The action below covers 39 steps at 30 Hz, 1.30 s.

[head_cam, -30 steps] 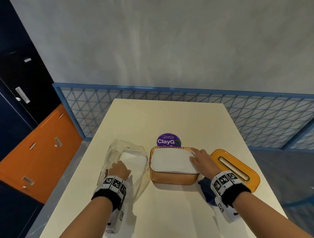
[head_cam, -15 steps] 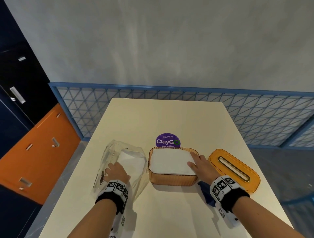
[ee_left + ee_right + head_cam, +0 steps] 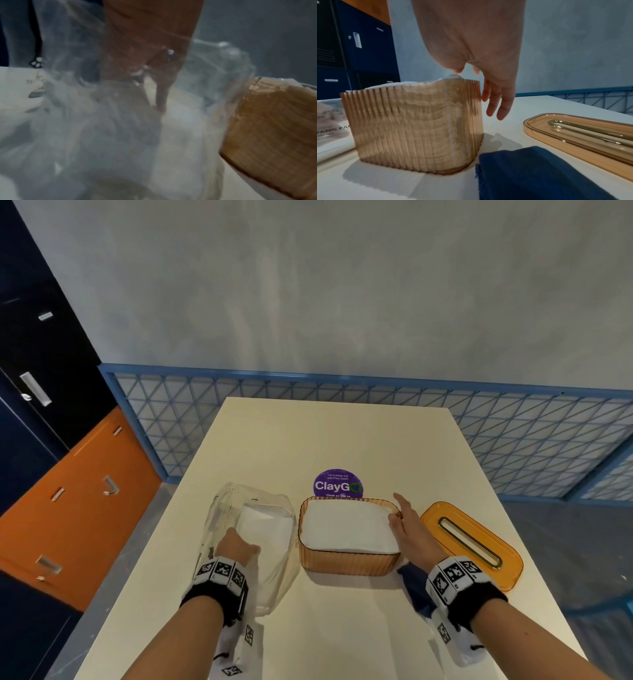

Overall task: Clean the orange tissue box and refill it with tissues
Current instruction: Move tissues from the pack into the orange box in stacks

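Note:
The ribbed orange tissue box (image 3: 349, 561) stands lidless mid-table, filled to its rim with white tissues (image 3: 346, 525). Its orange lid (image 3: 472, 542) lies flat to the right, slot up. My right hand (image 3: 406, 518) hovers at the box's right end, fingers straight; in the right wrist view the hand (image 3: 485, 93) hangs beside the box (image 3: 412, 128), thumb over the rim. My left hand (image 3: 236, 549) sits with curled fingers on the clear plastic bag (image 3: 219, 515), which holds more tissues (image 3: 265, 529). Its grip is blurred behind the film in the left wrist view (image 3: 159, 105).
A folded dark blue cloth (image 3: 412, 587) lies between the box and my right wrist. A purple round sticker (image 3: 337, 484) sits behind the box. The cream table (image 3: 335, 440) meets a blue mesh rail at the back; its left edge drops to the floor beside orange and navy cabinets.
My right hand has lifted off the tissues in the box and shifted to its right end, fingers straightened. The left hand has barely moved on the bag.

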Motion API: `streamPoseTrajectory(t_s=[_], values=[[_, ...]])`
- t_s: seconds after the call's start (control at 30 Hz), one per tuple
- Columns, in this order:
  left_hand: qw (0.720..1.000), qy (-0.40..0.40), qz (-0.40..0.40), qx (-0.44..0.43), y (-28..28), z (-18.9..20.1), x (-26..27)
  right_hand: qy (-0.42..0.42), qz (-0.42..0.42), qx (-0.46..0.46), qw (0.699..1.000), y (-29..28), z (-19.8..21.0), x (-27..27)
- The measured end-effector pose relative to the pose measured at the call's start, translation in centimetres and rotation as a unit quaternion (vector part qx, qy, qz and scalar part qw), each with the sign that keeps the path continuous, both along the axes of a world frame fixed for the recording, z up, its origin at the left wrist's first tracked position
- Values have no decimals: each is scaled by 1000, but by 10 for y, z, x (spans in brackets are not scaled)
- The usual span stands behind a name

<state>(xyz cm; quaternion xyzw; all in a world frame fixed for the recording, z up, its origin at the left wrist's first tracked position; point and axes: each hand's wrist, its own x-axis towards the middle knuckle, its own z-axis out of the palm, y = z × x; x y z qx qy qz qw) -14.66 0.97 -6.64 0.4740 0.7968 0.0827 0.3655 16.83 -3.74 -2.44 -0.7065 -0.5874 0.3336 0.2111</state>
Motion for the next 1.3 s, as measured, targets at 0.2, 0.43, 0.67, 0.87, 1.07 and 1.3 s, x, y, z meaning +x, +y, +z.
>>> streamPoseTrajectory(t_s=[0.2, 0.43, 0.67, 0.87, 1.07, 1.3], values=[[997, -66, -18, -18, 0, -3, -6, 40, 1, -24, 999, 1, -3, 2], [991, -97, -44, 80, -4, 37, -11, 6, -2, -22, 1000, 0, 1, 6], [969, -120, -107, 186, -17, 116, -11, -14, 19, 182, 983, 17, 62, -23], [942, -228, -176, 171, -20, 139, 27, 119, 101, 132, 979, 38, 120, -67], [927, -251, -237, 144, -17, 143, 56, 25, 153, -34, 987, 46, 132, -62], [925, -242, -275, 96, -15, 139, 67, 155, 136, -119, 971, 42, 131, -42]])
